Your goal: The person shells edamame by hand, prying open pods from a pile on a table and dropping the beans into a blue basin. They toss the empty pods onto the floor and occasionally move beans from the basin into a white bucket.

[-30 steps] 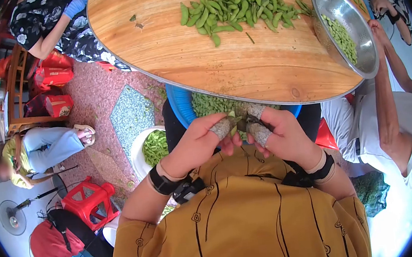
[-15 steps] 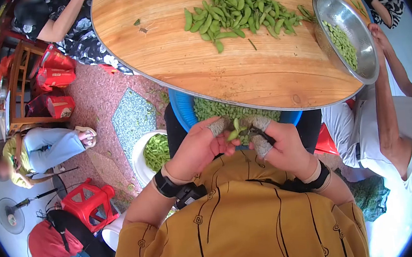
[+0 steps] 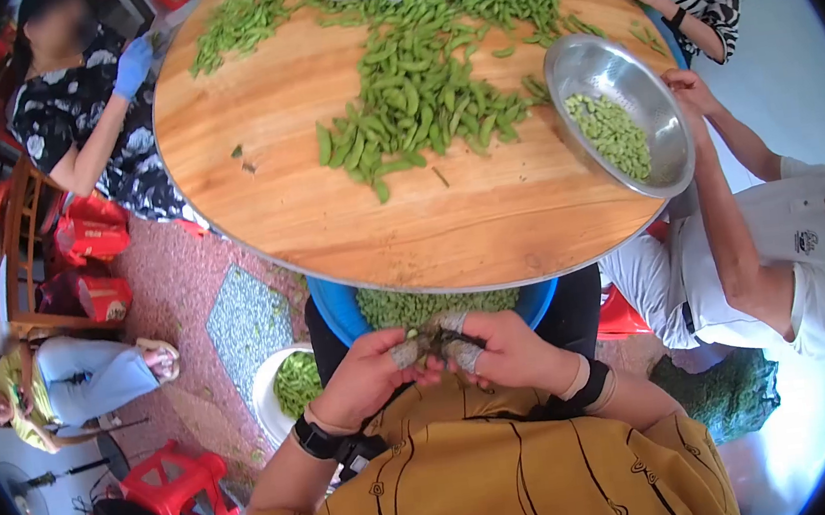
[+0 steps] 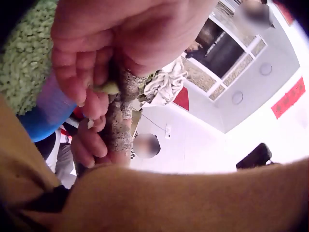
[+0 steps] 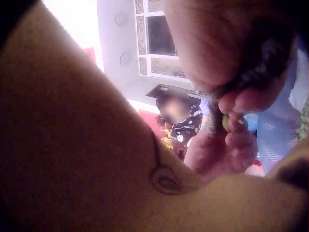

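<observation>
My left hand (image 3: 369,373) and right hand (image 3: 518,349) meet in front of my lap, close by a blue basin (image 3: 331,316) of shelled green beans (image 3: 427,303). Worn greyish tape wraps the thumbs and some fingers. Between the left thumb and fingers a green edamame pod (image 4: 110,88) is pinched, largely covered by them. The right hand's curled fingers and thumb grip the pod's other side; a bit of green (image 5: 225,122) shows there. A small pale piece (image 4: 90,124) sits at the fingertips in the left wrist view.
A round wooden table (image 3: 257,208) ahead bears heaped edamame pods (image 3: 407,107) and a metal colander (image 3: 668,150) with beans, near a person in white (image 3: 744,253). At left stand a white bucket (image 3: 268,398) of pods and a red stool (image 3: 180,483). Other people sit around.
The head view has tilted up, so more of the table and a cloth on it show. The hands have drawn closer together; the pod that stuck up between them is now mostly covered.
</observation>
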`<act>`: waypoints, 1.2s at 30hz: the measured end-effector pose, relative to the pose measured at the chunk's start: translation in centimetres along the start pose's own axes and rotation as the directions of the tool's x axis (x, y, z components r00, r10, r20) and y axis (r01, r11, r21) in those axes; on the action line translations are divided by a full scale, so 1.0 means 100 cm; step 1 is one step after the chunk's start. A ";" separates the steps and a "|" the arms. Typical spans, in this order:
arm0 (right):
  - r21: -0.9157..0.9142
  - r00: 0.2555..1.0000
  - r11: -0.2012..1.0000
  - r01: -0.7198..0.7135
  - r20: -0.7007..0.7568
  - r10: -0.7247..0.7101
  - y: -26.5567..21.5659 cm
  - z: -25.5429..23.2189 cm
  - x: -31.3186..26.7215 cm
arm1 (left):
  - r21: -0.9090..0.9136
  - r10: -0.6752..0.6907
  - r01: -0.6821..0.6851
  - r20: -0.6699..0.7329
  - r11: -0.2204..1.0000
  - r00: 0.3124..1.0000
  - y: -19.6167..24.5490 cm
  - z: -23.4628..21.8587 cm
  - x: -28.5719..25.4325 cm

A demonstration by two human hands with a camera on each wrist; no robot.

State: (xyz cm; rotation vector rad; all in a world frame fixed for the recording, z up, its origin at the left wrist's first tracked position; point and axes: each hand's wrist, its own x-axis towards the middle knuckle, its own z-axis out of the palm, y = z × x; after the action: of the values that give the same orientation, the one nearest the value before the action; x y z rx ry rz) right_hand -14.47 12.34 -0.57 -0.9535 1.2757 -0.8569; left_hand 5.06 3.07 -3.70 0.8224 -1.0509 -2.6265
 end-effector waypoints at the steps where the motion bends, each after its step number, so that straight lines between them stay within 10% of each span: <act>1: 0.027 0.999 0.999 -0.021 0.027 0.020 -0.001 0.000 0.001 | -0.098 -0.018 0.022 0.046 0.995 0.999 0.000 -0.003 -0.001; 7: 0.048 0.996 0.998 -0.039 0.078 0.035 0.003 0.004 0.007 | -0.288 -0.046 0.063 0.066 0.956 0.997 -0.003 -0.010 -0.004; 9: -0.388 0.850 0.778 0.494 0.028 -0.526 0.012 0.002 0.014 | -0.335 -0.104 0.119 0.061 0.935 0.993 0.000 -0.011 -0.003; 13: -0.610 0.852 0.633 0.477 0.146 -0.503 0.006 -0.002 0.011 | -0.499 -0.128 0.103 -0.016 0.861 0.992 -0.007 -0.019 0.005; 20: -0.512 0.925 0.803 0.305 -0.040 -0.377 -0.003 -0.004 0.003 | -0.140 -0.106 0.079 -0.197 0.987 0.975 0.005 -0.009 0.007; 25: -0.466 0.937 0.885 -0.004 -0.310 -0.159 0.025 -0.033 -0.055 | -0.053 -0.041 0.038 -0.048 0.998 0.998 0.000 -0.004 0.011; 30: -0.342 0.748 0.882 -0.324 -0.663 0.018 0.093 -0.074 -0.140 | 0.128 -0.075 0.076 -0.019 0.989 0.997 -0.002 0.000 0.015; 32: -0.848 0.884 0.422 -0.319 -0.427 -0.189 0.132 -0.096 -0.169 | 0.201 -0.080 0.081 -0.013 0.976 0.997 0.001 0.004 0.014; 33: -0.846 0.883 0.423 -0.324 -0.431 -0.186 0.139 -0.096 -0.183 | 0.343 -0.076 0.073 -0.002 0.936 0.997 0.003 0.006 0.014; 35: -0.750 0.709 0.037 -0.660 -0.606 0.360 0.145 -0.098 -0.198 | 0.481 -0.060 0.050 0.006 0.875 0.998 0.005 0.008 0.017; 36: -0.757 0.717 0.037 -0.652 -0.600 0.355 0.127 -0.096 -0.186 | 0.441 -0.038 0.027 0.016 0.897 0.999 0.001 0.010 0.018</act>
State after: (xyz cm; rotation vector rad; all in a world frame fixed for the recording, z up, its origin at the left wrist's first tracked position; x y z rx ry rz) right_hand -26.03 33.35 -5.73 -1.1386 2.2803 0.6365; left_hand 3.06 2.89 -3.78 0.8966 -1.6915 -2.4577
